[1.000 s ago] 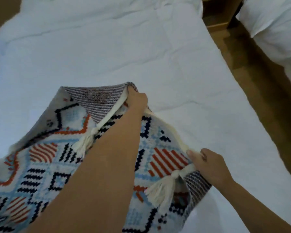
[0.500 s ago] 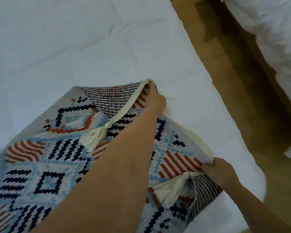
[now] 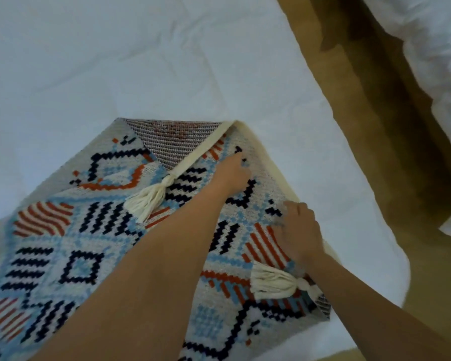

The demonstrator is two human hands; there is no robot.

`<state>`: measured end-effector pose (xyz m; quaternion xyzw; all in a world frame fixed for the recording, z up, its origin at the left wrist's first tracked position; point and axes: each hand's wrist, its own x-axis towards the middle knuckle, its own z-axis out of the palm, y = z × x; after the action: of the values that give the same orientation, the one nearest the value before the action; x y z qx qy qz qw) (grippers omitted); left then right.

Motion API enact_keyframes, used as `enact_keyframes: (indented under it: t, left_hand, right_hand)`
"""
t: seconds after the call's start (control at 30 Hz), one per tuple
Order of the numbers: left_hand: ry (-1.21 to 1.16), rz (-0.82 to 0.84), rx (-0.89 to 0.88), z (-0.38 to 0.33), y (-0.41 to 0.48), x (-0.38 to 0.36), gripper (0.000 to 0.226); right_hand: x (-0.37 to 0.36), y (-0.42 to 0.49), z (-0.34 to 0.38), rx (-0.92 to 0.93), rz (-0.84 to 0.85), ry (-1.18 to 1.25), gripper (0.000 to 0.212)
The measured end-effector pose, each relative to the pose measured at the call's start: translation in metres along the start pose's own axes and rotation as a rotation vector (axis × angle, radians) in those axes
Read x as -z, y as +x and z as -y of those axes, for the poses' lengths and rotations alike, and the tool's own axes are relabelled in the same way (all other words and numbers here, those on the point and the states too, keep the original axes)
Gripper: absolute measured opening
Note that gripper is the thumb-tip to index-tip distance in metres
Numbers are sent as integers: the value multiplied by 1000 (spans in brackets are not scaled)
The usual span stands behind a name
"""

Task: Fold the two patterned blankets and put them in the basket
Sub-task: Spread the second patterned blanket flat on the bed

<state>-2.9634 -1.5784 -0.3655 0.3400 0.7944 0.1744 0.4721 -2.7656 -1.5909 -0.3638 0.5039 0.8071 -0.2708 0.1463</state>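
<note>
One patterned blanket (image 3: 84, 246), woven in blue, navy and orange with cream edging and tassels, lies folded on the white bed (image 3: 141, 69). Its far corner is turned over and shows the dark woven underside (image 3: 172, 142). My left hand (image 3: 232, 173) rests on the top layer near that far corner, fingers extended onto the fabric. Near the blanket's right edge my right hand (image 3: 300, 230) presses down on the top layer, just above a cream tassel (image 3: 274, 282). Neither the second blanket nor the basket is in view.
The bed's right edge (image 3: 354, 162) drops to a brown wooden floor (image 3: 391, 152). A second bed with white bedding (image 3: 432, 61) stands at the upper right across the floor gap.
Both hands have let go of the cream edge they were gripping and now lie on top of the blanket. The folded layer has settled flat, and my view has shifted right.
</note>
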Motion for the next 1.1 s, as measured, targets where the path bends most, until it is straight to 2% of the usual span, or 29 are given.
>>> enact_keyframes:
  t: [0.17, 0.37, 0.47, 0.63, 0.7, 0.77, 0.83, 0.9, 1.0, 1.1]
  left_hand:
    - [119, -24, 8, 23, -7, 24, 50]
    - [361, -140, 30, 69, -1, 80, 46]
    - [485, -156, 68, 83, 13, 109, 51]
    - [626, -278, 77, 96, 35, 150, 68]
    - [573, -371, 41, 99, 43, 160, 70]
    - [505, -442, 65, 109, 47, 168, 63]
    - [442, -495, 159, 127, 45, 174, 56]
    - [381, -510, 286, 147, 41, 178, 55]
    - [327, -491, 476, 175, 36, 184, 64]
    - [458, -502, 548, 197, 28, 193, 72]
  right_hand:
    - [-2, 23, 52, 127, 32, 23, 45]
    - [-10, 65, 112, 281, 142, -79, 50]
    - [-13, 92, 143, 342, 139, -105, 47]
    - [-15, 144, 185, 448, 137, -170, 59]
    - [-11, 169, 195, 427, 103, -148, 66]
    - [-5, 193, 201, 299, 42, -106, 71]
    - [2, 212, 202, 179, 25, -93, 77]
    - [8, 223, 200, 164, 37, -140, 81]
    - [9, 227, 207, 325, 32, -226, 75]
    - [5, 225, 230, 613, -24, -287, 64]
